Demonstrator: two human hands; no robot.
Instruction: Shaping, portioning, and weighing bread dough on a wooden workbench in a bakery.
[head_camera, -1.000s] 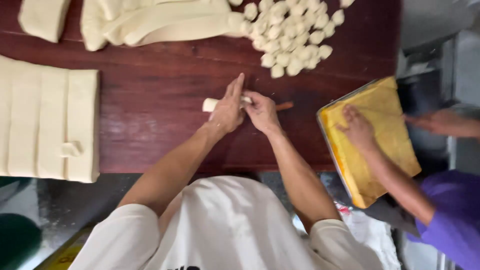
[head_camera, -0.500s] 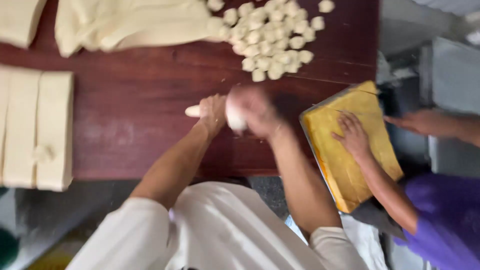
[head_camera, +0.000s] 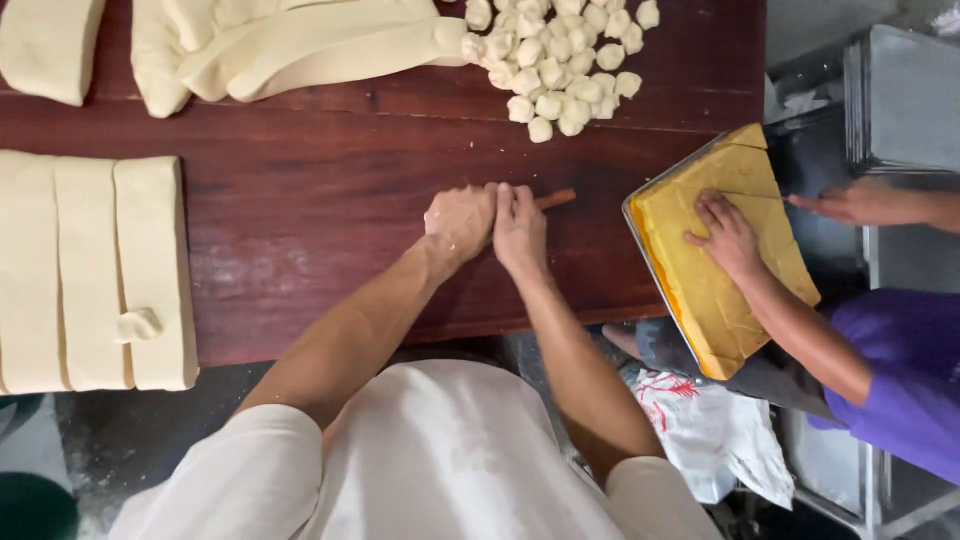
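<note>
A: Fingers (head_camera: 528, 205) on the right hand (head_camera: 520, 232) pressed together, lying flat along a thin wooden stick (head_camera: 556, 199) whose tip pokes out to the right. Left hand (head_camera: 458, 220) curled loosely, knuckles up, touching the right one side by side.

B: Anything pinched?

A: Can't tell; whatever lies under the palms is hidden. Both hands sit mid-table, nearer the front edge of the dark red wooden table (head_camera: 320, 200).

B: Around them?

A: Pile of small dough pieces (head_camera: 560, 60) near the far edge, right of centre. Long dough rolls (head_camera: 290, 45) along the far edge, left of the pile. Cut dough slabs (head_camera: 95, 270) at the left edge, a small lump (head_camera: 138, 325) on top. At the right edge, another person's hand (head_camera: 725, 235) presses a yellow block (head_camera: 725, 250) in a metal tray (head_camera: 650, 262); purple sleeve (head_camera: 905, 380).
</note>
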